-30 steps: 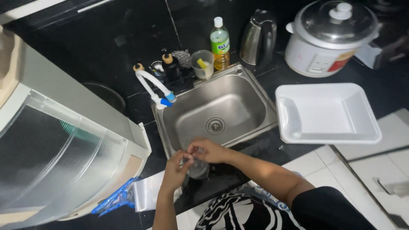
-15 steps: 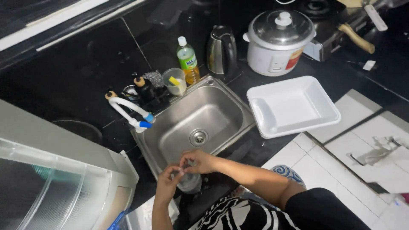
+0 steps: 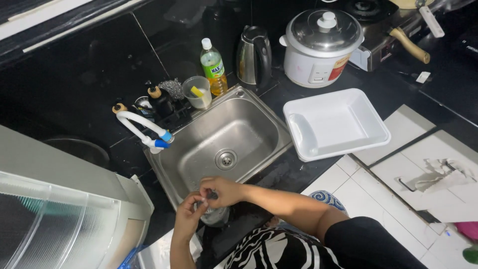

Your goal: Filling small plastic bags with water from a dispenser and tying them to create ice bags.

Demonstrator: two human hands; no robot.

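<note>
Steel sink (image 3: 249, 134) edge: left hand (image 3: 189, 219) and right hand (image 3: 221, 192) clasp a small dark container (image 3: 215, 215).

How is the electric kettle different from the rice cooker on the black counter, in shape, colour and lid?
The kettle is tall, narrow and dark metallic with a black handle; the rice cooker is wide, round and white. The kettle's lid is small and dark, while the rice cooker has a broad glass lid with a white knob. The kettle stands nearer the sink than the rice cooker. Both stand upright on the counter, lids closed.
</note>
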